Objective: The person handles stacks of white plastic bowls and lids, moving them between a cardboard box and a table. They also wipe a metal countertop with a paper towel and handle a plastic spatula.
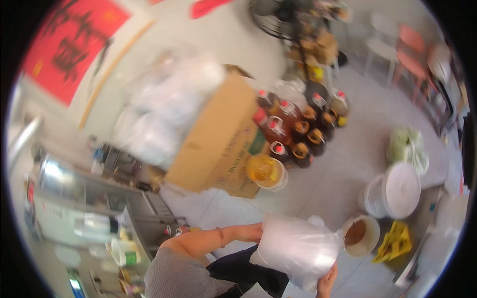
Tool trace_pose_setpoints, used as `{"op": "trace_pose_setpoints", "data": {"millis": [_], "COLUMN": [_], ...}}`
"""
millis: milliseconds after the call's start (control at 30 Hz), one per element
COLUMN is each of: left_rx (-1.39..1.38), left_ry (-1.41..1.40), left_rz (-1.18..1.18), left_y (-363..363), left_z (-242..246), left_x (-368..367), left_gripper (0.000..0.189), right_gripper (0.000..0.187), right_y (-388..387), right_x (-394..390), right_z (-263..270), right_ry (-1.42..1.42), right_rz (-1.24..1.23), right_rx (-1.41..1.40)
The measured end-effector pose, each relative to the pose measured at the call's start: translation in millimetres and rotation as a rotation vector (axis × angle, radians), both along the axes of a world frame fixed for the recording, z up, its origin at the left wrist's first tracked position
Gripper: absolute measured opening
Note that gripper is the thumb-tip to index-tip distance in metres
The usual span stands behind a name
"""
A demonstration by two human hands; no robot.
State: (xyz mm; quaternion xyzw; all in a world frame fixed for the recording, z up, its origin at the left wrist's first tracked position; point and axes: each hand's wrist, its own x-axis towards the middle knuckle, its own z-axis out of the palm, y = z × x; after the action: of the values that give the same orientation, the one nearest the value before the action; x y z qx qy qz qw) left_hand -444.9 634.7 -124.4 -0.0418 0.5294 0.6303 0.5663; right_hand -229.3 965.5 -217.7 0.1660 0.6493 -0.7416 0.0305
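Observation:
A bulky translucent plastic bag [296, 247] hangs between my two hands in front of my body. My left hand [253, 232], with a bracelet on its wrist, grips the upper left side of the bag, its fingertips partly hidden behind the plastic. At the bag's lower right edge my right hand [328, 278] holds it, with the fingers against the side. What fills the bag cannot be made out.
A large cardboard box [212, 145] stands ahead, piled with plastic bags [167, 108]. Dark jugs [275, 128] crowd beside it, near a white bucket [277, 178]. To the right are a lidded bucket [402, 190], an open bucket [367, 242] and a yellow bag [395, 242].

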Motion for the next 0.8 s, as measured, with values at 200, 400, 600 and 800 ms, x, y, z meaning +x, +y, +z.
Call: {"op": "trace_pose_setpoints", "data": {"millis": [200, 400, 600, 800], "left_rx": [-0.014, 0.089, 0.163, 0.187], "left_ry": [0.243, 0.545, 0.76, 0.427], "left_rz": [0.088, 0.395, 0.38, 0.548], "left_y": [-70.6, -114.8, -144.3, -156.3], "left_z": [77.6, 119.4, 127.0, 107.3], "left_x": [24.9, 30.9, -34.8, -61.8], "left_gripper": [0.055, 0.039, 0.041, 0.049], "right_gripper": [0.05, 0.038, 0.036, 0.039], "right_y": [-32.3, -104.7, -142.1, -174.2], "right_x": [-64.6, -142.1, -193.0, -227.6], "right_z": [76.2, 201.8, 278.1, 305.8], "right_ry": [0.08, 0.146, 0.371, 0.649], "right_rz": [0.054, 0.295, 0.063, 0.122], "right_rx": [-0.01, 0.102, 0.23, 0.64]}}
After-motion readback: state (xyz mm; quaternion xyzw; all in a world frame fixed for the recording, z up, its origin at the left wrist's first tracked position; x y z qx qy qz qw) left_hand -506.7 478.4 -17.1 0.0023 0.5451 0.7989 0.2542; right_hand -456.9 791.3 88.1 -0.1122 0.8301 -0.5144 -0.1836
